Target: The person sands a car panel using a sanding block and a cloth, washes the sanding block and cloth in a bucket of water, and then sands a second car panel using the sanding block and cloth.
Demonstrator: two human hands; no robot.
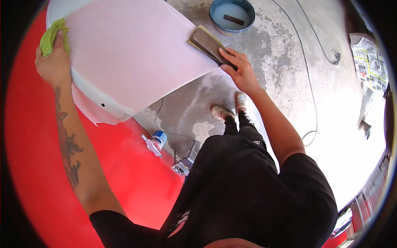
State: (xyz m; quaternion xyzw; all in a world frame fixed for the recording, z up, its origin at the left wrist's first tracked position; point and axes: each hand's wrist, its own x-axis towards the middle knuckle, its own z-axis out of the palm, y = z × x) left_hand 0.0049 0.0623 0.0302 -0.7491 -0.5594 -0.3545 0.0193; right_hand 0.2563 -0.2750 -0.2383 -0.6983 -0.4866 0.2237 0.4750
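Observation:
A pale, whitish-pink car body panel [136, 53] spreads across the upper left, its lower edge curved and marked by a small dark hole. My right hand [242, 70] grips a brown sanding block [206, 43] with yellowish sandpaper showing along its edges. The block lies against the panel's right edge. At the panel's left edge, my left hand [56, 62] is closed around a green cloth [53, 35], part of which sticks out above the fingers.
A dark tub [233, 29] of cloudy water holds a brown block [233, 19]. Cables [306, 62] trail over the concrete floor [264, 49]. A blue-and-white can [158, 138] stands near a red surface [128, 165]. Printed sheeting [370, 62] hangs at right.

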